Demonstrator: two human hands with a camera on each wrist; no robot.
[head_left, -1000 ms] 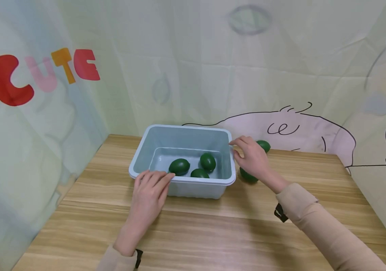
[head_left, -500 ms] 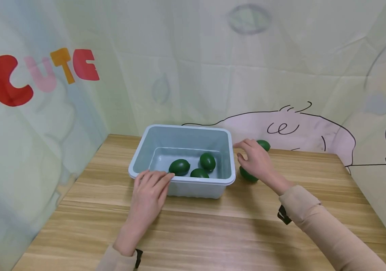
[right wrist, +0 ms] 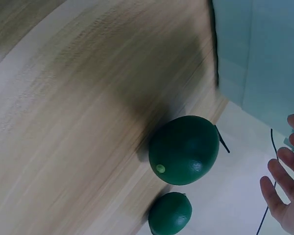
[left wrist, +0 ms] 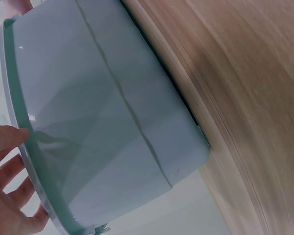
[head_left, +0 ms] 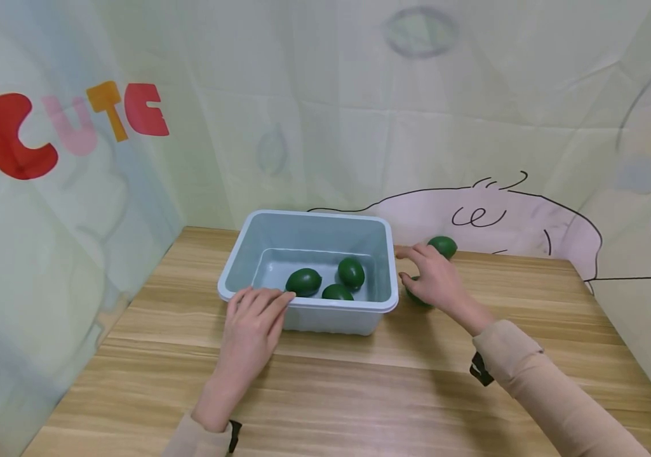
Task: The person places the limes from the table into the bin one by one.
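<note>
A light blue plastic bin (head_left: 325, 317) holds three glossy dark green, lime-like fruits: one on the left (head_left: 303, 282), one at the right (head_left: 350, 273), and one half hidden by the front rim (head_left: 337, 292). My left hand (head_left: 249, 327) grips the bin's front rim near its left corner, fingers bent over the edge, as the left wrist view also shows. To the right of the bin, my right hand (head_left: 438, 279) hovers with fingers spread and holds nothing. Beneath it lies a green fruit (right wrist: 184, 150), partly covered in the head view; another fruit (head_left: 443, 247) lies behind.
The wooden table (head_left: 325, 393) carries the bin near its back edge. A printed cloth (head_left: 314, 114) hangs behind the table and along its sides.
My right hand has moved off the bin's right rim, a little to the right, and then down over the nearer loose fruit. The left hand and the bin stay where they were.
</note>
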